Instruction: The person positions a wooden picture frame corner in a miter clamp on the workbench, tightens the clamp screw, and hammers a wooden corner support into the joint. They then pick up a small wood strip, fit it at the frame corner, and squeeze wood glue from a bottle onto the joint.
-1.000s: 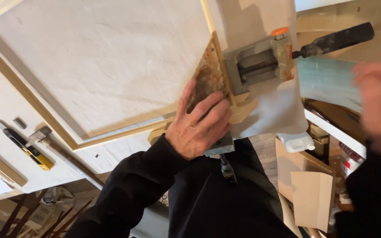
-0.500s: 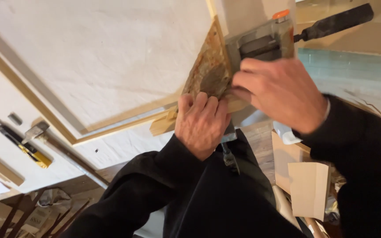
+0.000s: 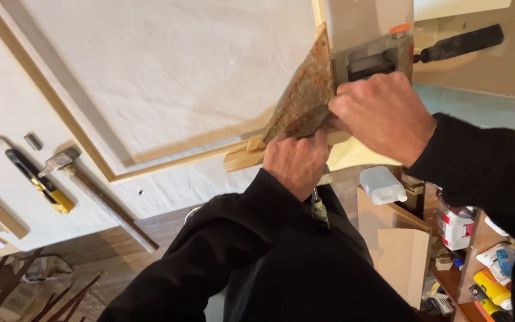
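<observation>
At frame corner (image 3: 251, 156) | left hand (image 3: 296, 162) and right hand (image 3: 382, 116) both grasp rusty square (image 3: 305, 95) beside clamp (image 3: 374, 56) | step: squaring | next: steady alignment.

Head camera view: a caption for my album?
Both hands, left and right, press a rusty triangular metal plate against a pale wooden frame.

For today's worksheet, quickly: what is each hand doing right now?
Left hand: fingers curled, gripping the lower edge of the rusty metal corner plate.
Right hand: closed over the plate beside the clamp.
</observation>
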